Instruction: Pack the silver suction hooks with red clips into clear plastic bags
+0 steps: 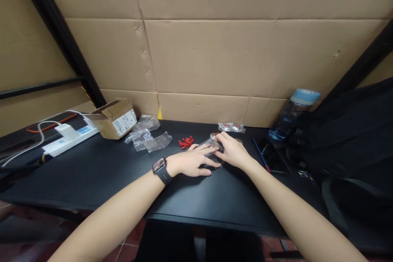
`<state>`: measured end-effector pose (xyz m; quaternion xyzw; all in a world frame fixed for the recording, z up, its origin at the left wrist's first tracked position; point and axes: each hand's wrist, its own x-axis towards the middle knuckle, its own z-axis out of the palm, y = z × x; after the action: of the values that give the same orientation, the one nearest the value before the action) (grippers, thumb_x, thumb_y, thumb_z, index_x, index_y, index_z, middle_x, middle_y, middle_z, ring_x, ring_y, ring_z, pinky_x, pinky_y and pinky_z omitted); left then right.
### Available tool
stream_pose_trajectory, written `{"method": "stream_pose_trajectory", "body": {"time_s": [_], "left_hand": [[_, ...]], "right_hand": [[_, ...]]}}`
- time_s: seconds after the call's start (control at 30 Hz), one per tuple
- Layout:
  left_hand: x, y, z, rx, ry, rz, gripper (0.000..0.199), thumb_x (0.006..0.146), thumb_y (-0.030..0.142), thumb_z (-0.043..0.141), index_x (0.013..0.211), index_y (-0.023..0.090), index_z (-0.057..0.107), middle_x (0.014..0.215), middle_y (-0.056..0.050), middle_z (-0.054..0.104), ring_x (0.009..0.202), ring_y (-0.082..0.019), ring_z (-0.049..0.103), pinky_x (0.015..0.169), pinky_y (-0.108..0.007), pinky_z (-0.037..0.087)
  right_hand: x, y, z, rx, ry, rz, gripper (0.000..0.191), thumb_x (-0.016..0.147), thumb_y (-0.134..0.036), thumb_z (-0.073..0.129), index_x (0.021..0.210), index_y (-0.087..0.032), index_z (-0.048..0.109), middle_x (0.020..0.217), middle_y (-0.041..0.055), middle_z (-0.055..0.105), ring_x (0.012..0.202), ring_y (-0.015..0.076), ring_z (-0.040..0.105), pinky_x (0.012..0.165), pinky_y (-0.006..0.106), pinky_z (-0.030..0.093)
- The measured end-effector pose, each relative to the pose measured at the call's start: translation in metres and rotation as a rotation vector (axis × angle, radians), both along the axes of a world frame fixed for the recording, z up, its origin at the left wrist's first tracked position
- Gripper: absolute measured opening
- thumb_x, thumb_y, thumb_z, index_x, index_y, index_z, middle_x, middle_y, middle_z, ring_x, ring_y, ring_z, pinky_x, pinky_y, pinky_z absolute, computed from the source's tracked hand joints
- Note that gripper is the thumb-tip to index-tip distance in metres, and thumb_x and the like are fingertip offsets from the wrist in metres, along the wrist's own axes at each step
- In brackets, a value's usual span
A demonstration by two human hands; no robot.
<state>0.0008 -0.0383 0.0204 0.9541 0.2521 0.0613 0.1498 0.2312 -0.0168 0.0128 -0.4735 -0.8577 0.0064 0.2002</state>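
While the left grip (pixel 194 162) lay flat, fingers spread wide over a clear, crinkled plastic bag (pixel 208 142), the right grip (pixel 232 150) was bent narrow at the bag's right side, near a small red piece (pixel 216 134); whether it pinched anything could not be told. The bag lay beneath the left fingers, just left of the right grip. Thin red cords (pixel 186 143) sat on the black desk (pixel 196 200) just beyond the left grip, and a clear packet with red contents (pixel 231 127) lay beyond the right one.
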Motion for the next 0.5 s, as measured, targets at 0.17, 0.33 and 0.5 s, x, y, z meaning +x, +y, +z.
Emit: {"method": "stream_pose_trajectory", "body": {"time_s": [0.17, 0.33, 0.5], "left_hand": [[0.0, -0.002, 0.002, 0.043, -0.005, 0.026, 0.042, 0.095, 0.037, 0.063, 0.137, 0.043, 0.061, 0.17, 0.001, 0.017, 0.155, -0.041, 0.011, 0.115, -0.071, 0.024], [-0.005, -0.001, 0.002, 0.022, 0.006, 0.088, 0.043, 0.093, 0.034, 0.066, 0.134, 0.046, 0.063, 0.17, 0.004, 0.013, 0.154, -0.043, 0.011, 0.115, -0.072, 0.023], [-0.017, 0.006, -0.001, 0.014, 0.05, 0.138, 0.044, 0.093, 0.03, 0.065, 0.132, 0.051, 0.063, 0.17, 0.006, 0.017, 0.154, -0.044, 0.009, 0.116, -0.073, 0.019]], "right_hand": [[-0.004, 0.005, -0.004, 0.033, -0.048, -0.173, 0.026, 0.087, -0.038, 0.068, 0.106, -0.026, 0.055, 0.109, 0.0043, 0.066, 0.091, 0.0215, 0.064, 0.06, 0.026, 0.033], [-0.009, 0.004, -0.004, 0.02, -0.068, -0.28, 0.03, 0.088, -0.051, 0.065, 0.102, -0.026, 0.055, 0.101, 0.0041, 0.071, 0.076, 0.0208, 0.065, 0.057, 0.028, 0.03], [-0.013, 0.001, -0.004, 0.044, -0.058, -0.243, 0.02, 0.088, -0.035, 0.063, 0.103, -0.025, 0.054, 0.102, 0.0045, 0.07, 0.083, 0.0221, 0.066, 0.06, 0.028, 0.032]]}}
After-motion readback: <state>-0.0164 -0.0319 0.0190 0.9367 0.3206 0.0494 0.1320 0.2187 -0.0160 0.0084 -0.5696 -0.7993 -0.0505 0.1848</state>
